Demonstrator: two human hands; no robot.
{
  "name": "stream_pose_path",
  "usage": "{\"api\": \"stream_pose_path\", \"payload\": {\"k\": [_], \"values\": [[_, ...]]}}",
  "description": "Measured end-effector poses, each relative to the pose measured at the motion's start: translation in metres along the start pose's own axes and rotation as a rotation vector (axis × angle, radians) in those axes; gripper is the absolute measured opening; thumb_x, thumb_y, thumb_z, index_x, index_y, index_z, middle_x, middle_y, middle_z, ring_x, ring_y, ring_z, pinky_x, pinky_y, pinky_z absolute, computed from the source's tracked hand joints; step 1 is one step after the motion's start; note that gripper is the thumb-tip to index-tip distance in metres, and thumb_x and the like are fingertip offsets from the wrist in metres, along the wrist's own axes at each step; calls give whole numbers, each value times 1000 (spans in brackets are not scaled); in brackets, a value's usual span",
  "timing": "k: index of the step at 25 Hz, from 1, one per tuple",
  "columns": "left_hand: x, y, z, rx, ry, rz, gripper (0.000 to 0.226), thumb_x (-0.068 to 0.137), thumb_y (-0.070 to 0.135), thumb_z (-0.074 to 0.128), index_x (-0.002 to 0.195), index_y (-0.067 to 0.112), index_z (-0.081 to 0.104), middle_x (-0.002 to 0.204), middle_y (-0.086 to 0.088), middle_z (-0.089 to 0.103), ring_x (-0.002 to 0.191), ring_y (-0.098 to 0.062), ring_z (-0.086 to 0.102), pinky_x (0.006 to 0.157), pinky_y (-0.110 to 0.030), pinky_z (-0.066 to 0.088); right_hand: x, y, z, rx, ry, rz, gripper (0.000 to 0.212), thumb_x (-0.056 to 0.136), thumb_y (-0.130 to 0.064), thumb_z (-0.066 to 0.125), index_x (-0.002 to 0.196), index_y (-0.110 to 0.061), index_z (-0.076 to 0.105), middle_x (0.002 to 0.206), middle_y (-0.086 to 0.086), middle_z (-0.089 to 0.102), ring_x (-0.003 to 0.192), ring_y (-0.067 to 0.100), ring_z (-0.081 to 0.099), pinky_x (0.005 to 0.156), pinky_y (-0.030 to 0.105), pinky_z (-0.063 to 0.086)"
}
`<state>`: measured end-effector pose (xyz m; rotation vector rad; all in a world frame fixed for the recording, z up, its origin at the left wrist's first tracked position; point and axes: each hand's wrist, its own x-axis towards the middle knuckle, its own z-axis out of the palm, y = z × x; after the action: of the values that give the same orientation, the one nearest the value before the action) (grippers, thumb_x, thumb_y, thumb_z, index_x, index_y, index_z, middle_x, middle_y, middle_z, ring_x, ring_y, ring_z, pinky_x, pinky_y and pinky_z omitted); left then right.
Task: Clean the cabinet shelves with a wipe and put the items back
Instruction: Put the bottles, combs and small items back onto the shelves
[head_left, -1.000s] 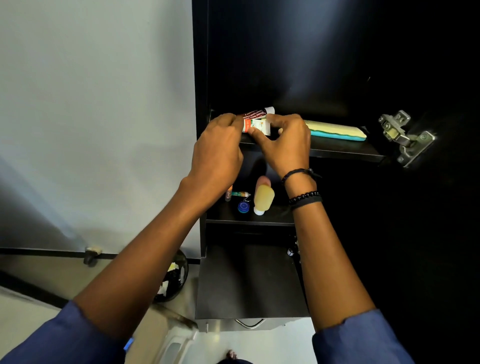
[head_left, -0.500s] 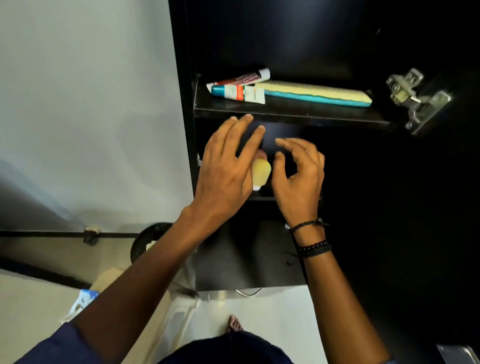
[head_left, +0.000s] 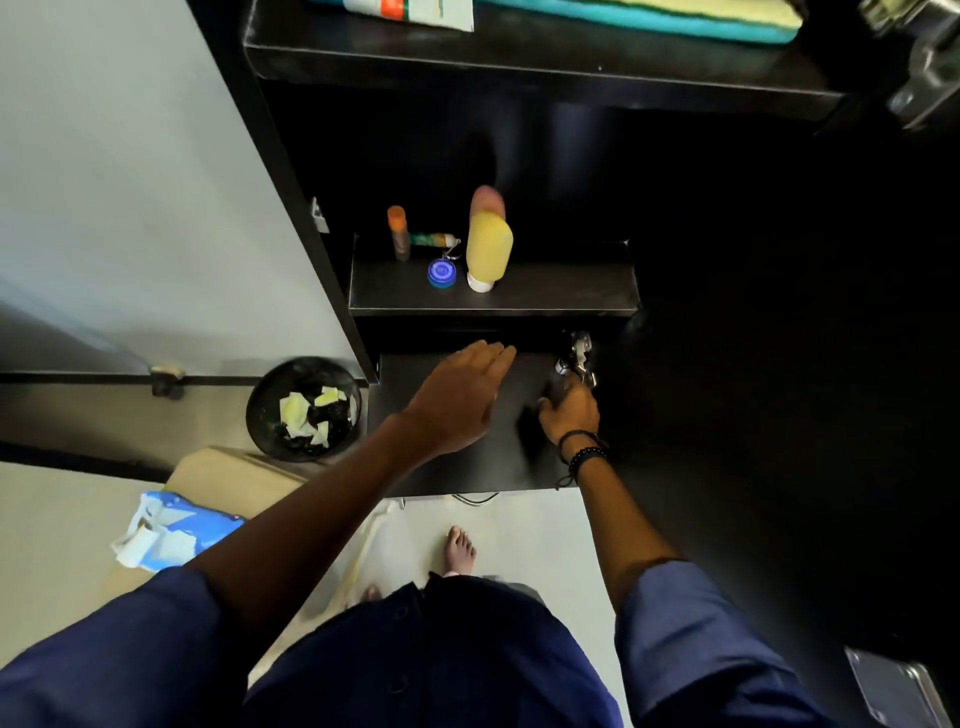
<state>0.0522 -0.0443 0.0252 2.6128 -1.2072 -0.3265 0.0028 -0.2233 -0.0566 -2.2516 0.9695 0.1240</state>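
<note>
My left hand (head_left: 462, 400) hovers open, fingers stretched, over the dark bottom shelf (head_left: 467, 467) of the black cabinet. My right hand (head_left: 569, 413) is curled at that shelf's right side, just below a metal hinge (head_left: 577, 356); whether it grips anything is unclear. On the middle shelf (head_left: 561, 293) stand a yellow bottle (head_left: 488, 249), a blue round tin (head_left: 441, 273), an orange-capped stick (head_left: 397, 234) and a small green tube (head_left: 434, 240). The top shelf (head_left: 519, 62) holds a toothpaste tube (head_left: 415, 9) and a yellow-and-teal flat item (head_left: 649, 15).
A black bin (head_left: 260, 415) with crumpled used wipes stands on the floor left of the cabinet. A blue wipes pack (head_left: 171, 530) lies on a cardboard box (head_left: 228, 475). The open door's hinge (head_left: 919, 67) juts out at the upper right. My bare foot (head_left: 460, 551) is below the cabinet.
Both hands came down from the top shelf, past the middle shelf, to the bottom one. The view tilted downward; the toothpaste tube stayed on the top shelf.
</note>
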Motion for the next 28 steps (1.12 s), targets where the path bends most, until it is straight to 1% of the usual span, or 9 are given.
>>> {"api": "stream_pose_path", "payload": {"k": [3,7,10,12,17,20,23,25,28], "values": [[10,0,19,12,-160,-58,65,91,16,44,150,9,19,156,-10,24,144,-26,21,117,-39,21,25,18,22,-212,-138,-63,66,83,-17,63,142,-10,35,146,14,37,126,36,47,102,37,42],[25,-4,31,36,-186,-97,63,94,20,41,151,11,15,157,-9,20,145,-25,19,118,-38,18,70,13,36,-397,-180,-173,76,82,-14,57,149,-14,22,157,12,14,127,41,43,104,42,41],[30,-10,37,51,-207,-121,62,95,21,40,152,12,16,157,-8,22,145,-25,18,117,-38,18,97,9,44,-490,-238,-116,82,78,-23,63,148,-16,22,155,11,16,133,39,37,105,49,40],[29,-13,37,45,-236,-140,62,95,21,41,152,13,17,156,-9,23,145,-25,19,116,-37,18,101,7,47,-532,-250,-113,77,78,-24,67,143,-10,28,150,14,25,131,38,41,105,47,40],[25,-12,31,22,-254,-180,60,96,20,42,151,15,20,155,-8,26,142,-27,24,114,-37,22,86,20,53,-651,-254,-305,59,80,-18,63,131,-2,41,136,21,39,124,38,44,107,41,36],[22,-9,32,17,-266,-169,59,96,21,41,151,16,21,154,-8,27,139,-28,30,112,-38,27,80,27,53,-656,-238,-334,60,79,-12,63,133,-5,40,139,19,34,122,41,44,104,43,39],[22,-8,36,-1,-302,-158,59,94,20,42,150,15,23,153,-8,30,138,-29,32,112,-41,29,77,26,48,-682,-186,-335,64,81,-5,60,139,-8,33,147,17,23,109,41,54,89,43,51],[23,-5,37,-1,-320,-154,59,94,20,42,150,15,23,153,-8,31,137,-29,34,111,-42,31,80,24,43,-716,-169,-325,67,84,-3,57,143,-10,28,153,19,13,104,40,57,85,42,53],[25,-3,37,-18,-310,-140,59,93,20,42,149,14,25,152,-9,33,135,-30,36,110,-43,33,84,16,40,-738,-169,-305,55,87,-1,50,140,-4,32,146,25,23,109,44,56,89,43,50]]}}
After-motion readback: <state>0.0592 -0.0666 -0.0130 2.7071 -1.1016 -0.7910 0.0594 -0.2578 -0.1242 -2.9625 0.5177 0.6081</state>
